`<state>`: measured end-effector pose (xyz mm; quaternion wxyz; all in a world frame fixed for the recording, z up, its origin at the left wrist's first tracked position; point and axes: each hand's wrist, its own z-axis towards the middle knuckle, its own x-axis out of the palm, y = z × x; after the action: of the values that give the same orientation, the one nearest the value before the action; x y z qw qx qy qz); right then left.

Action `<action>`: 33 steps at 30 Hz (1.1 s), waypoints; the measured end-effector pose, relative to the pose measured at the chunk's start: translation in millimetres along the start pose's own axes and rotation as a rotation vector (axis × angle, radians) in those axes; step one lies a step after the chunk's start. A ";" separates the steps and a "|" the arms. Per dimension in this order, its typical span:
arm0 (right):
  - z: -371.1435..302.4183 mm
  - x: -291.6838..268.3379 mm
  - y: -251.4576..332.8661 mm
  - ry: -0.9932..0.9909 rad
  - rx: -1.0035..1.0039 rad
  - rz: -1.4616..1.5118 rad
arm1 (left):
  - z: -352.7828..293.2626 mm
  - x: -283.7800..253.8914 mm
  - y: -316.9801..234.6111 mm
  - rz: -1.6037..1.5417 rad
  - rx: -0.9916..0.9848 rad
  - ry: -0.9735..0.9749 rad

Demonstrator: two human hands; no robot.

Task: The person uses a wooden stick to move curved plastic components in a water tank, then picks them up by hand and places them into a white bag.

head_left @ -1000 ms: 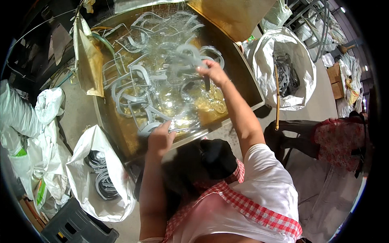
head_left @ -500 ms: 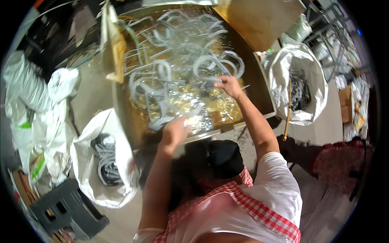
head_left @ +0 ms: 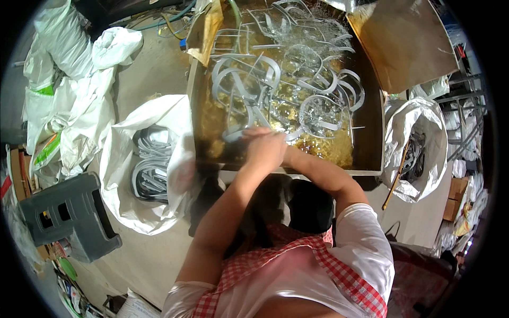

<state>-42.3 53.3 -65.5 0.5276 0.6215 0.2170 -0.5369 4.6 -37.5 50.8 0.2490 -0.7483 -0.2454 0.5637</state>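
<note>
Shiny grey curved strips (head_left: pixel 323 108) lie tangled in a shallow metal tank (head_left: pixel 383 143) of rippling, yellowish liquid. My two hands meet at the tank's near side, the forearms converging over its rim. My left hand (head_left: pixel 268 152) lies on top, closed, with its fingertips turned down out of sight. My right hand (head_left: pixel 255 132) reaches in from the right beneath it. Its fingers show only in part and look curled. Grey strip ends run up to both hands on either side; what the fingers grip is hidden.
Left of the tank stands a white sack (head_left: pixel 119 175) holding bundled grey strips (head_left: pixel 151 177), beside a dark plastic stool (head_left: pixel 69 212). Another white sack (head_left: pixel 432 180) with dark strips and a thin stick (head_left: pixel 396 177) is at right. A stained board (head_left: pixel 405 50) leans over the tank's far right corner.
My right hand has come from the tank's middle down and left, joining my left hand. The view has shifted. The other person's arm by the stick no longer shows.
</note>
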 end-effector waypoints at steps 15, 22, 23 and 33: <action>60.0 -61.3 4.1 0.558 0.376 -0.083 | 5.9 -26.0 19.4 -0.640 -0.054 -0.407; 25.3 -137.3 -75.0 -0.032 0.583 0.448 | 24.3 -2.0 36.6 -1.085 -0.175 -0.446; 21.2 -152.3 -77.5 -0.053 0.605 0.515 | 27.6 3.2 39.4 -1.077 -0.180 -0.410; -7.7 -150.4 -33.1 -0.361 0.852 0.929 | 48.2 23.0 35.5 -1.156 -0.101 -0.274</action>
<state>-116.1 116.3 54.3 0.4404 0.7053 -0.3977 -0.3879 -33.3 -44.8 -0.4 0.4456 -0.4246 -0.6695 0.4159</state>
